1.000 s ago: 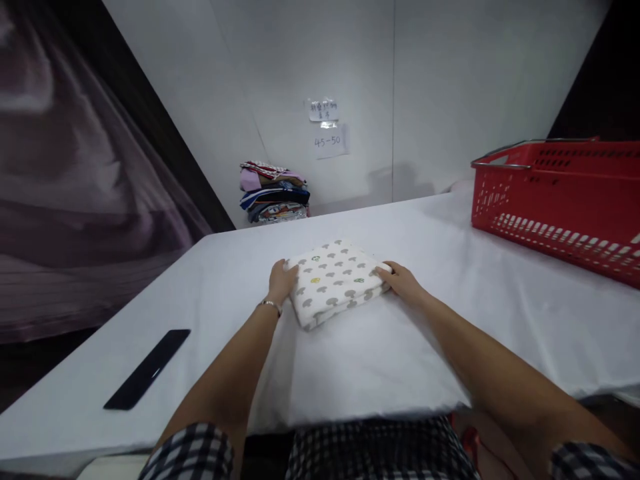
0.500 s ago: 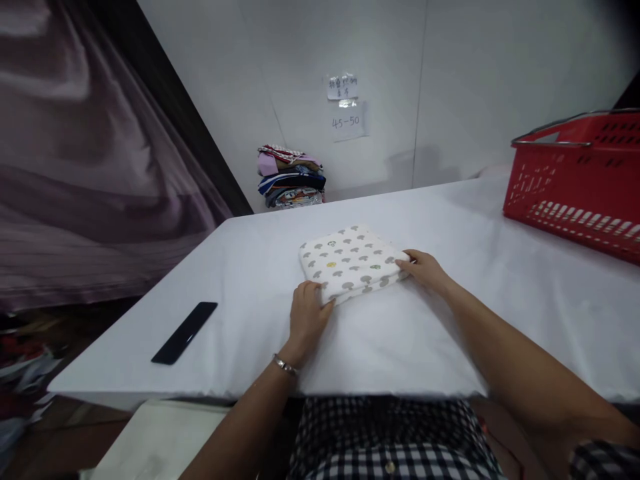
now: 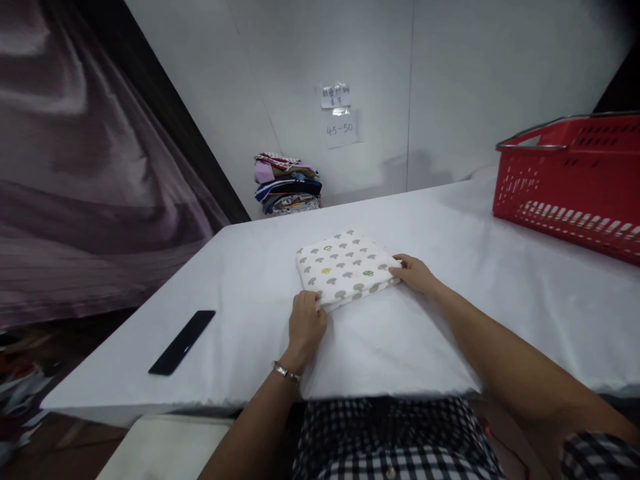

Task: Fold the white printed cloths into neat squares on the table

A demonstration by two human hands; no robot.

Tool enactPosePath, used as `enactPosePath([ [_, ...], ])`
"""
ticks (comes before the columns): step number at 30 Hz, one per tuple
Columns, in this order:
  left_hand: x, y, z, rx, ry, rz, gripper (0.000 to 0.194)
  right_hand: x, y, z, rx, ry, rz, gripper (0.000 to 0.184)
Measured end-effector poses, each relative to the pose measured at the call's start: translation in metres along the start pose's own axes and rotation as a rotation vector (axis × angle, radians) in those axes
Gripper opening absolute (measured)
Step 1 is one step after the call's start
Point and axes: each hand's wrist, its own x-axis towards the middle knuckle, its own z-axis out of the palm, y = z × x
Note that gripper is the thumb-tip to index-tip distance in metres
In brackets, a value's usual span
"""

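A folded white cloth (image 3: 345, 265) printed with grey mushroom shapes, plus a few yellow and green ones, lies flat on the white-covered table (image 3: 250, 280). My left hand (image 3: 306, 323) pinches its near left corner, with the thumb on the near edge. At the right corner, my right hand (image 3: 415, 273) grips the cloth between thumb and fingers. Parts of both corners are hidden under the fingers.
A black flat phone-like slab (image 3: 183, 342) lies on the table at the left. At the back stands a stack of folded clothes (image 3: 289, 183), near paper signs (image 3: 341, 129) on the wall. A red plastic basket (image 3: 565, 193) sits at the right. A mauve curtain (image 3: 100, 167) hangs at the left.
The view has shifted slightly, so everything appears a little lower and further left. Both hands keep their hold on the folded cloth, which looks unchanged.
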Motion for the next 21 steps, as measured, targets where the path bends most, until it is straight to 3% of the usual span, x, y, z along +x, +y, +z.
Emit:
enactPosePath([
  [6, 0.0, -0.001, -0.004, 0.013, -0.004, -0.023, 0.024, -0.002, -0.003, -0.004, 0.063, 0.017, 0.036, 0.05],
  [15, 0.001, -0.006, -0.009, 0.04, -0.034, -0.204, 0.015, -0.004, -0.014, 0.003, -0.014, 0.072, 0.027, 0.033],
  [21, 0.004, -0.006, -0.013, 0.056, -0.123, -0.266, 0.013, -0.008, -0.016, -0.001, -0.066, -0.105, 0.062, 0.034],
])
